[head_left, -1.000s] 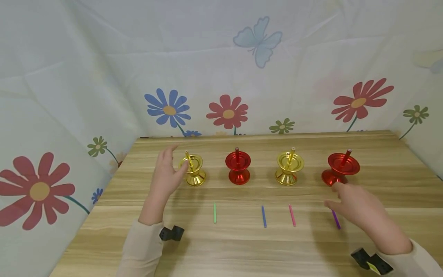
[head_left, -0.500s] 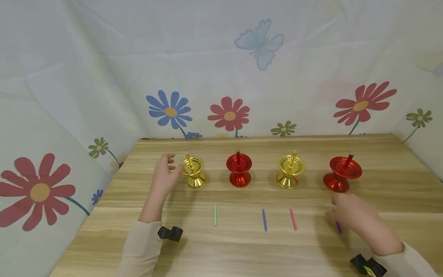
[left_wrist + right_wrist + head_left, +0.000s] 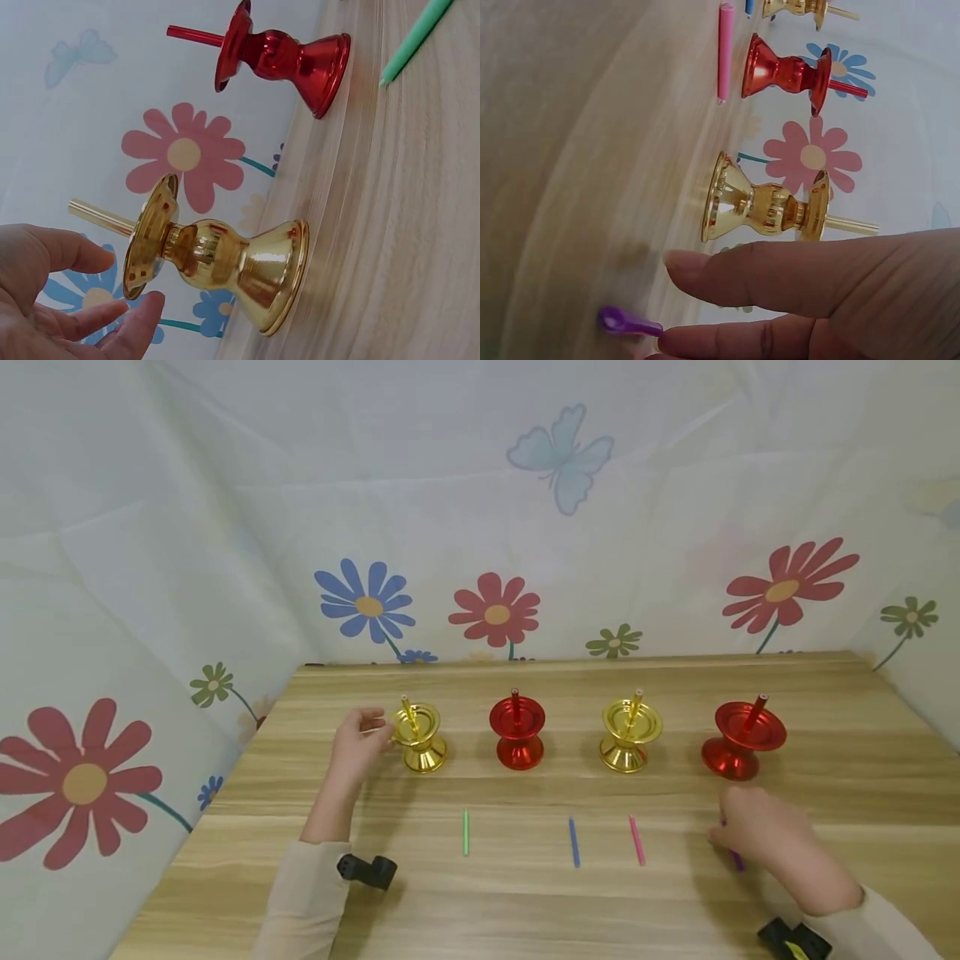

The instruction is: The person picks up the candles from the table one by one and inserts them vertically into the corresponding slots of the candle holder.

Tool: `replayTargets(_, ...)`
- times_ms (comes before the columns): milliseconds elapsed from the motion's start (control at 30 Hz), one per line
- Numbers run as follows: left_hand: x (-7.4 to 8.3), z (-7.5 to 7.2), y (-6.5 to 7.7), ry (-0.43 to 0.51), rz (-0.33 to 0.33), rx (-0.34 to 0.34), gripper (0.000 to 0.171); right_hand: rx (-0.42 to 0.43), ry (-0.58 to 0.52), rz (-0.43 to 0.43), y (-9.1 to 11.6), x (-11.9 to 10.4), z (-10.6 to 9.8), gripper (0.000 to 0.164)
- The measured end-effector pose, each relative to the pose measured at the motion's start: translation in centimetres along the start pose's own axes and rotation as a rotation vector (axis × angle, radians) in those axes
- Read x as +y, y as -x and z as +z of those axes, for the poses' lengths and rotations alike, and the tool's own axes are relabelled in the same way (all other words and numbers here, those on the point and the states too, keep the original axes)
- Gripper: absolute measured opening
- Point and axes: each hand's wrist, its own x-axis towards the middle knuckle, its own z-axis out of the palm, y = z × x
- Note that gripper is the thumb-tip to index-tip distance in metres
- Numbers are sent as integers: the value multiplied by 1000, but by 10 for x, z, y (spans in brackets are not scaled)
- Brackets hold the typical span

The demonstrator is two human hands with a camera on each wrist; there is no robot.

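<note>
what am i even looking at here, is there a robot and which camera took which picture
No machine here: these are a person's bare left hand and right hand. The wide picture comes from a camera worn on the head; the two tilted close-ups come from one on each wrist. On the wooden table stand, left to right, the first gold holder, first red holder, second gold holder and second red holder. Nearer lie a green stick, blue stick, pink stick and purple stick, perhaps candles. The left hand is by the top of the first gold holder, the right hand at the purple stick; neither clearly grips.
</note>
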Motion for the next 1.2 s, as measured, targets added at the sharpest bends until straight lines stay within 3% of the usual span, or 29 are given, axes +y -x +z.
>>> replayTargets(167, 0, 3, -2, 84, -53, -18, 45, -3, -3, -3, -2, -1, 2, 16)
replayTargets(367, -1, 8, -5, 146, -55, -39, 43, 18, 10, -10, -3, 3, 1, 15)
replayTargets(733, -6, 6, -4, 154, -72, -71, 44, -15, 18, -9, -2, 0, 6, 14)
replayTargets(933, -7, 4, -2, 171, -105, -83, 44, 14, 3, -23, -1, 0, 12, 15)
replayTargets(1200, -5, 2, -3, 210, -83, -88, 42, 19, -24, -44, -3, 3, 8, 19)
